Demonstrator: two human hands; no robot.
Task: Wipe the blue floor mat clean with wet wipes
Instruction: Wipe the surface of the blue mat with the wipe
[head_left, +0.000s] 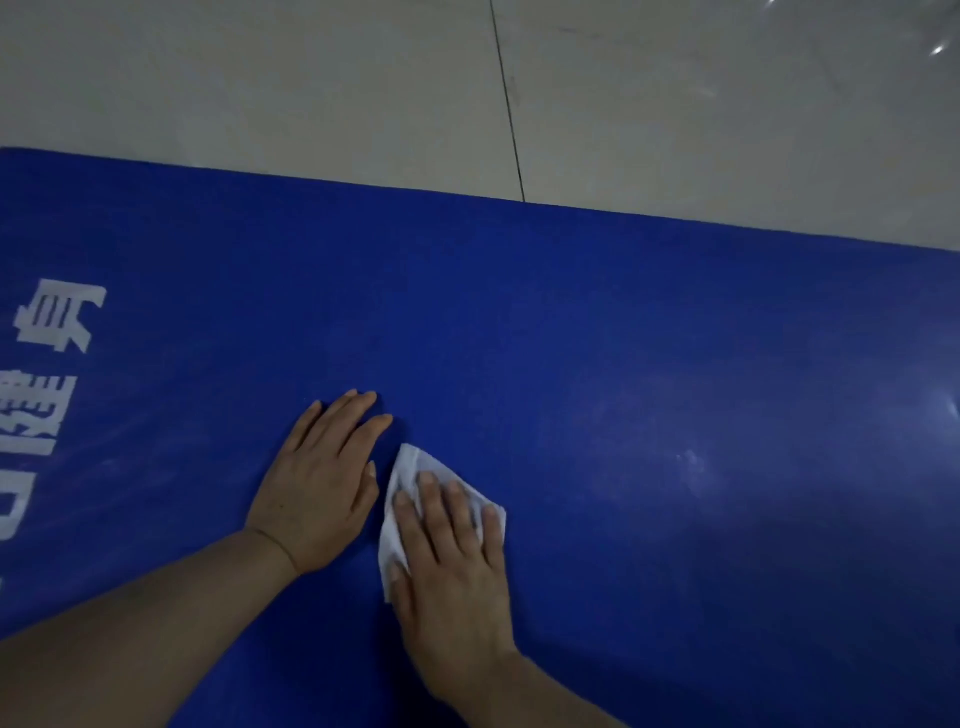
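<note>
Right hand (452, 561) flat, fingers straight, pressing white wipe (402, 519) on blue mat (623, 338); left hand (322, 478) flat beside it. Mat on tiled floor (311, 78), scuffed; white lettering (47, 364) cut off at left.

Two bare forearms and two hands, the left hand (324, 486) and the right hand (451, 561), show from about mid-forearm down. No sleeves reach into view. The fingernails are short and plain. A crease crosses the left wrist.
</note>
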